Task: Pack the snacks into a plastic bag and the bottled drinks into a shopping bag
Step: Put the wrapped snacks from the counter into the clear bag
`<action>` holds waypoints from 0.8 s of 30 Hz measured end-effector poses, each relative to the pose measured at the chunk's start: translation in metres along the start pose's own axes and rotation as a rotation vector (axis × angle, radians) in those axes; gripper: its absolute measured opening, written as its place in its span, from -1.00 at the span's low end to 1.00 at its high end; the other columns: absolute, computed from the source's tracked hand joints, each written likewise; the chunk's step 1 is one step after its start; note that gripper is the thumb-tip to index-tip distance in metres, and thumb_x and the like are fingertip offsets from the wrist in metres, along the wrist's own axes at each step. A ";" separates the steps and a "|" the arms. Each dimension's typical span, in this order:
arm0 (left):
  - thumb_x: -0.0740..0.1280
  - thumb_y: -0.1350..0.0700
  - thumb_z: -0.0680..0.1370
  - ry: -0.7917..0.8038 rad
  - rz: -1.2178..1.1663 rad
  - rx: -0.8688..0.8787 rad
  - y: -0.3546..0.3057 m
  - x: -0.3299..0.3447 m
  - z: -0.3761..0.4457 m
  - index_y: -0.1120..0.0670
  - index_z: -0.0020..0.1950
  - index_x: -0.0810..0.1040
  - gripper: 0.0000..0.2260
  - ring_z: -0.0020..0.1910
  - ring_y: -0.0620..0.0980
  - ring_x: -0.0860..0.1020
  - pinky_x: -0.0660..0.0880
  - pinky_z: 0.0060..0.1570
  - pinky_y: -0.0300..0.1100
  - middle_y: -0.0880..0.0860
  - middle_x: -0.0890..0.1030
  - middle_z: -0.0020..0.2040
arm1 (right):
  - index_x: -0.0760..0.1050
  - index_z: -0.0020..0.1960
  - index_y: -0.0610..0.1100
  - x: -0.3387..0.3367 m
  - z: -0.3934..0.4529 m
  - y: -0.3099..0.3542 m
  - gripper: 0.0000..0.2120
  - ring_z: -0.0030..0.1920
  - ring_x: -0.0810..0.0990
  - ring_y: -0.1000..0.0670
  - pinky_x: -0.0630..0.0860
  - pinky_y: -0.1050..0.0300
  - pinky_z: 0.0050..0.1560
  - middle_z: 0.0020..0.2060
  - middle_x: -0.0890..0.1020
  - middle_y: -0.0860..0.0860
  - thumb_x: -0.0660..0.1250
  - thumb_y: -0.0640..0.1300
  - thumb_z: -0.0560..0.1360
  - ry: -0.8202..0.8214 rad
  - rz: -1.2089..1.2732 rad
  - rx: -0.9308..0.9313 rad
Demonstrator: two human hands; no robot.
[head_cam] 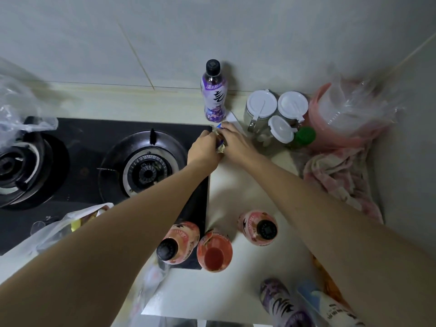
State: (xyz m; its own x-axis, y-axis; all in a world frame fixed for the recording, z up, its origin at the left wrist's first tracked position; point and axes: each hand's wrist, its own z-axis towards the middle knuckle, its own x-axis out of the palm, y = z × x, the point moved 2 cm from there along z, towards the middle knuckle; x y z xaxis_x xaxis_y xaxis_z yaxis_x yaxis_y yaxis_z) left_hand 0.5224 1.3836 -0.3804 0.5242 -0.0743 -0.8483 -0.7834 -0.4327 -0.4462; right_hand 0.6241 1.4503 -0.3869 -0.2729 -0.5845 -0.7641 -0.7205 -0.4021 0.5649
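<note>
A pale kitchen counter under a tiled wall, with a black two-burner gas stove set into its left side. On the stove's near-left corner lies a white plastic bag with snacks showing inside. Your left hand and right hand meet at the stove's far-right corner, fingers of both curled round one small crinkled snack packet, held between them. Behind them a purple bottle stands upright against the wall. Near you, three pink bottles: one on the stove's corner, one just beside it, one apart to the right. Two more bottles, purple and white-blue, sit at the counter's front edge. Right of your hands, white-lidded jars, a pink tub and a crumpled cloth crowd the corner. Bare counter shows between your forearms.
</note>
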 end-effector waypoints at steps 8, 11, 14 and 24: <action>0.43 0.09 0.50 0.033 -0.004 0.067 0.011 0.011 -0.028 0.17 0.01 0.53 -0.81 -0.11 0.18 0.54 0.50 -0.16 0.03 0.11 0.49 0.01 | 0.42 0.48 -0.17 0.002 -0.050 -0.010 -0.56 0.25 0.55 -0.17 0.46 -0.05 0.06 0.49 0.33 0.01 0.19 -0.28 0.61 0.000 -0.170 -0.027; 0.46 0.07 0.50 0.107 0.093 0.127 0.012 0.016 -0.042 0.14 0.13 0.50 -0.72 -0.08 0.19 0.55 0.47 -0.18 0.01 0.11 0.48 0.07 | 0.49 0.31 -0.18 0.003 -0.077 -0.012 -0.74 0.14 0.56 -0.18 0.28 0.02 -0.12 0.35 0.41 -0.05 0.22 -0.20 0.65 -0.027 -0.274 -0.053; 0.49 0.07 0.48 0.174 0.155 0.177 0.010 0.013 -0.047 0.12 0.25 0.50 -0.61 0.00 0.20 0.57 0.53 -0.09 0.05 0.11 0.49 0.14 | 0.45 0.16 -0.17 0.003 -0.091 -0.011 -0.84 0.03 0.55 -0.22 0.23 0.01 -0.18 0.21 0.43 -0.10 0.32 -0.22 0.59 -0.053 -0.357 -0.024; 0.48 -0.06 0.36 0.103 0.132 0.189 0.011 -0.020 -0.047 0.11 0.01 0.52 -0.65 -0.07 0.10 0.50 0.53 -0.14 0.00 0.05 0.50 -0.04 | 0.48 0.19 -0.17 0.008 -0.082 -0.022 -0.73 0.06 0.57 -0.21 0.31 -0.01 -0.17 0.16 0.46 -0.10 0.40 -0.07 0.56 -0.069 -0.273 -0.016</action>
State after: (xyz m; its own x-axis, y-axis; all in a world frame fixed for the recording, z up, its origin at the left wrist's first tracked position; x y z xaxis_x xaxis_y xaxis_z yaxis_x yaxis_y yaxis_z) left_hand 0.5190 1.3384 -0.3545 0.4369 -0.2146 -0.8736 -0.8908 -0.2383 -0.3870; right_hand 0.6895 1.3970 -0.3798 -0.1136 -0.4037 -0.9078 -0.7631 -0.5497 0.3399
